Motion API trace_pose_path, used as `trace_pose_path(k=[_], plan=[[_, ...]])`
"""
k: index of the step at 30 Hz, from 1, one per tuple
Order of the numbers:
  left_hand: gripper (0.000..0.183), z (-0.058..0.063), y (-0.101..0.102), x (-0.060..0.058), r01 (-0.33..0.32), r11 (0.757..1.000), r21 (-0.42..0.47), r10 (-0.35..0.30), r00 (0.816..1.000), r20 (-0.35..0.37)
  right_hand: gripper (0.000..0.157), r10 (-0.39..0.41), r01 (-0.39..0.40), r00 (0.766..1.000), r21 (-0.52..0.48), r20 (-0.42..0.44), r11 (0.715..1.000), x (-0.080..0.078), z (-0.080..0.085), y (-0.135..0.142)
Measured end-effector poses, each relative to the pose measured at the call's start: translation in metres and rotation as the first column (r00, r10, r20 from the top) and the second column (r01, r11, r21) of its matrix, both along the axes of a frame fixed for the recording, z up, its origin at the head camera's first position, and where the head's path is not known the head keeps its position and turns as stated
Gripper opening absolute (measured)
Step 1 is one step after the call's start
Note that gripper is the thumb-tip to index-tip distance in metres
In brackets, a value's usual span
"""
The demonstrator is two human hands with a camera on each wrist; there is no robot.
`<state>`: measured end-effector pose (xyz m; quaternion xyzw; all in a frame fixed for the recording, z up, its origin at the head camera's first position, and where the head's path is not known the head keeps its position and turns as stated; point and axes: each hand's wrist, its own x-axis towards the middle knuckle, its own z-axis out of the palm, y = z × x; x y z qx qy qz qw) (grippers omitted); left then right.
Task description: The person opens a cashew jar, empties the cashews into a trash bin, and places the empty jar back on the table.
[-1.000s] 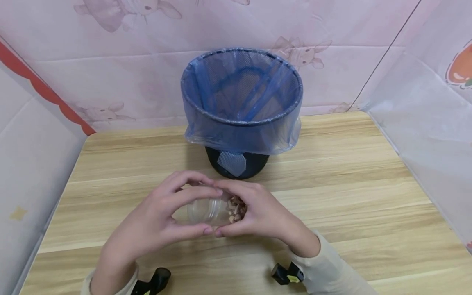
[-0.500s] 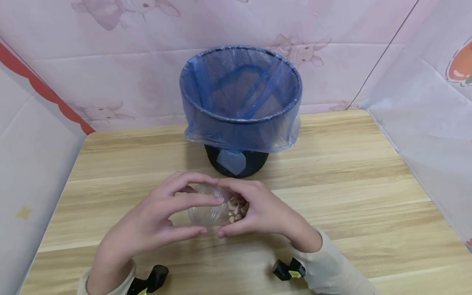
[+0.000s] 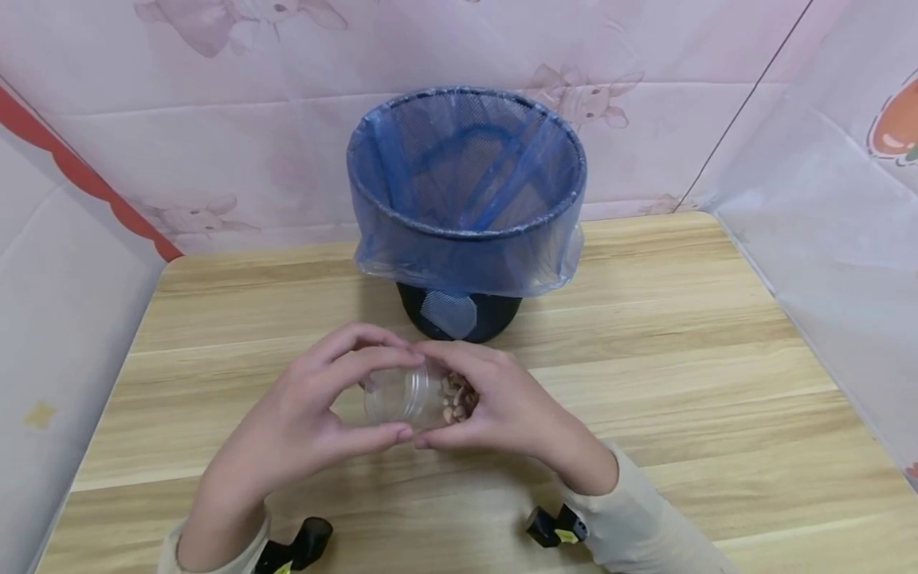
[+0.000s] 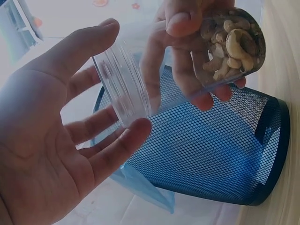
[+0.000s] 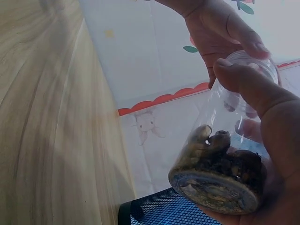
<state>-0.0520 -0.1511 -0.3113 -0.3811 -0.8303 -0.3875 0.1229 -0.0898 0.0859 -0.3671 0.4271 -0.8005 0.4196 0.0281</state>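
Between both hands, a clear plastic jar [image 3: 433, 396] is held above the table, tilted over in the head view. My right hand [image 3: 512, 402] grips its body, thumb on the near side and fingers on the far side. Cashews [image 4: 239, 47] lie in its bottom end. At the other end sits a clear ridged lid [image 4: 123, 79]. My left hand [image 3: 304, 406] holds this lid between thumb and fingertips, its palm standing away from the lid in the left wrist view. The right wrist view shows the jar's base [image 5: 213, 192] with the nuts piled over it.
Just beyond the hands stands a black mesh waste bin [image 4: 211, 145], lined with a blue plastic bag [image 3: 466, 267] folded over its rim. The wood-grain table [image 3: 681, 359] is bordered by printed wall sheets [image 3: 287, 159] at the back and sides.
Half a second ago the left fingers were spread looser around the lid; now thumb and fingers are back on its sides. The right hand keeps its grip on the jar. The bin stays put.
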Motion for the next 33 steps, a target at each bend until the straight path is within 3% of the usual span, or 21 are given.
trace_pose_path(k=[5,11,14,24,33], plan=[[0.062,0.0005,-0.0002,-0.0006,0.002,1.000,-0.026,-0.003,1.000,-0.007,0.080,-0.014,0.015,1.000,0.016,-0.022,1.000,-0.0011,-0.0010,0.0003],[0.049,-0.0001,0.0011,-0.0016,0.144,0.988,-0.053,-0.148,0.986,-0.074,0.084,0.057,-0.058,0.997,0.024,0.049,0.998,-0.0028,-0.0008,0.0045],[0.042,-0.0004,0.0026,-0.0020,0.179,0.983,-0.038,-0.182,0.979,-0.093,0.084,0.090,-0.091,0.993,0.016,0.080,0.996,-0.0030,-0.0008,0.0052],[0.038,0.0008,0.0054,0.0003,0.145,0.989,0.006,-0.144,0.986,-0.086,0.086,0.083,-0.083,0.994,0.004,0.071,0.997,-0.0013,-0.0009,0.0036],[0.049,-0.0014,0.0047,0.0011,0.004,0.999,-0.034,-0.006,0.999,-0.041,0.084,0.033,-0.032,0.999,0.026,-0.030,0.999,-0.0012,-0.0011,0.0009]])
